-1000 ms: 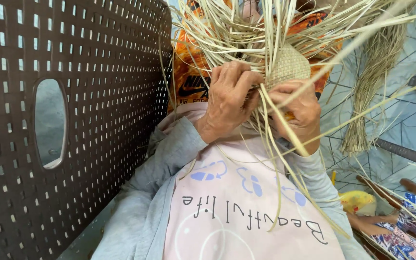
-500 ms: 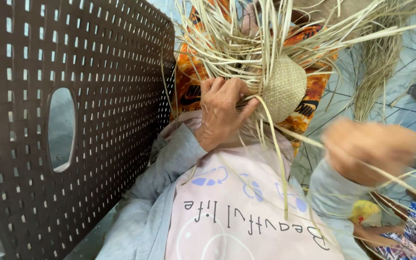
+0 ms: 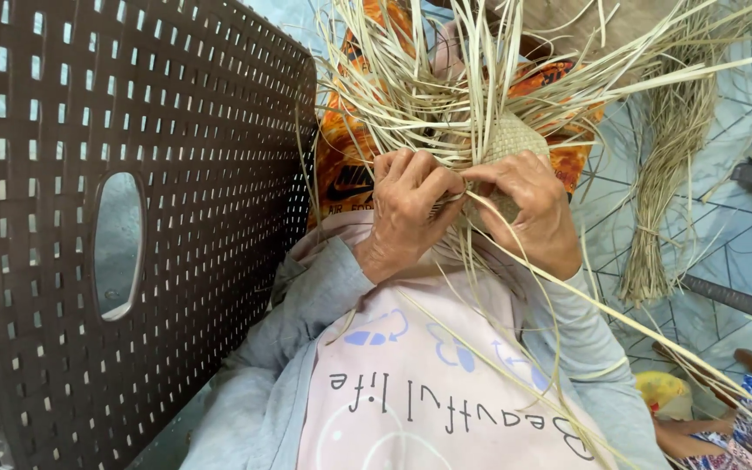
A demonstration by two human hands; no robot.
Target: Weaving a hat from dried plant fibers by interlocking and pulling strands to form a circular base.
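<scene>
**One head-worn view, looking steeply down**

A single camera sits on the person's head and faces down over the chest, very near the left hand (image 3: 406, 209) and right hand (image 3: 524, 209). A brown perforated chair back (image 3: 132, 218) fills the picture's left; tiled floor (image 3: 741, 226) shows right.

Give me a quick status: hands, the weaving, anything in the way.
Left hand and right hand both pinching strands. Small woven straw piece between them. Loose straw strands fan out over it.
</scene>
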